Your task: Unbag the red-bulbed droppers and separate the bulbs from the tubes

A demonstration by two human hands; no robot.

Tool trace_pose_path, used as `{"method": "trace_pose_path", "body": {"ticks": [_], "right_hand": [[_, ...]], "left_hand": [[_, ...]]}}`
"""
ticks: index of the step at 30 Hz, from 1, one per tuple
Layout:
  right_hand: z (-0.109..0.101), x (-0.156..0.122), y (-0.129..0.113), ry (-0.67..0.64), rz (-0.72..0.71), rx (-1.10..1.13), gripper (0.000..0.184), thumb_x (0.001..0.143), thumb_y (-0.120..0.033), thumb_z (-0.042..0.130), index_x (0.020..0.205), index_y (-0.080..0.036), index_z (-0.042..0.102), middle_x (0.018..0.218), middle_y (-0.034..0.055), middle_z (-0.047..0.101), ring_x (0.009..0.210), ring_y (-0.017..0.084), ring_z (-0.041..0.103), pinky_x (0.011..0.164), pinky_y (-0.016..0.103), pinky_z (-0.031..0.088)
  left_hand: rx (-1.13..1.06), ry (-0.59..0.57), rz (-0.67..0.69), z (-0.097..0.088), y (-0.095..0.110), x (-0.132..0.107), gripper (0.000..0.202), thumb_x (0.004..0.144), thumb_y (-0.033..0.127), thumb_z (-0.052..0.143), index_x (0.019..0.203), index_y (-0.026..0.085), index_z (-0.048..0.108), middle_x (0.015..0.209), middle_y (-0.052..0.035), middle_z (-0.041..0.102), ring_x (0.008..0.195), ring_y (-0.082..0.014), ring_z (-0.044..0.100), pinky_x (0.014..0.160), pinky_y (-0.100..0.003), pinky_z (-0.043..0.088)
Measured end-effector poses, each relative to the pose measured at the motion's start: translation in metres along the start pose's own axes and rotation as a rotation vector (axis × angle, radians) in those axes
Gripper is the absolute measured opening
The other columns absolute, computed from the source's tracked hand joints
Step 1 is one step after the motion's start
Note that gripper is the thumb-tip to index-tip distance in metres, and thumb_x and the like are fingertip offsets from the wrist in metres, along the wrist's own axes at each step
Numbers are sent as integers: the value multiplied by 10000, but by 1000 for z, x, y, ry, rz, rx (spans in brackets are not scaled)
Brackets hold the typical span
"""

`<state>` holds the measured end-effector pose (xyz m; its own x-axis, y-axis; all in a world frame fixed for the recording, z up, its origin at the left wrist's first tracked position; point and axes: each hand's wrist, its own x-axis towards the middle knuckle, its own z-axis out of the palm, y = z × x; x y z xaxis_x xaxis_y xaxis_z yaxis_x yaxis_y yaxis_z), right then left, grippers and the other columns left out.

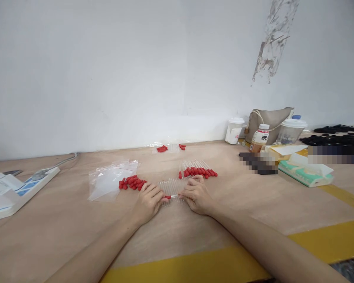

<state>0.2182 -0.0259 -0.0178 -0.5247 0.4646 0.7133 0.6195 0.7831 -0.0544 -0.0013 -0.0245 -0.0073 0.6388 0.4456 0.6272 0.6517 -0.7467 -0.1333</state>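
In the middle of the table, my left hand (149,201) is closed, its fingertips pinching a small red cap (168,197). My right hand (197,195) pinches a thin clear tube (174,195), whose left end meets the cap. Whether the tube sits inside the cap cannot be made out. Under and behind my fingers lies a row of clear tubes (172,184). A pile of loose red caps (132,182) rests just left of my left hand. Beyond my right hand, several tubes with red ends (199,171) lie side by side.
Clear plastic bags (112,180) lie left of the caps, and another small bag with red pieces (162,148) is near the wall. A power strip (26,192) stands at far left. A paper cup (235,131), a bottle (259,138) and a tissue pack (305,173) are at right.
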Motion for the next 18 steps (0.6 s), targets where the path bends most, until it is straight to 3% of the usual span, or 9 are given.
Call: {"method": "trace_pose_path", "body": {"ticks": [11, 14, 18], "right_hand": [[-3, -4, 8, -26, 19, 43, 213, 836, -266, 453, 758, -227, 646, 567, -19, 577, 683, 117, 413, 817, 331, 187], [-17, -4, 22, 1, 148, 23, 233, 834, -258, 447, 726, -219, 650, 617, -10, 618, 706, 117, 453, 820, 322, 194], [-28, 1, 32, 118, 425, -3, 218, 835, -326, 452, 837, -266, 662, 738, -6, 664, 721, 121, 506, 819, 313, 213]], "left_hand": [[-55, -22, 34, -7, 0, 0, 239, 862, 187, 383, 701, 158, 558, 717, -41, 579, 728, -162, 473, 683, -319, 342], [-52, 15, -30, -10, -9, -9, 202, 853, 168, 391, 744, 167, 560, 738, -43, 578, 757, -169, 486, 710, -326, 371], [-103, 102, -96, -15, -12, -12, 143, 842, 183, 436, 841, 183, 579, 798, -39, 567, 771, -149, 513, 712, -283, 414]]}}
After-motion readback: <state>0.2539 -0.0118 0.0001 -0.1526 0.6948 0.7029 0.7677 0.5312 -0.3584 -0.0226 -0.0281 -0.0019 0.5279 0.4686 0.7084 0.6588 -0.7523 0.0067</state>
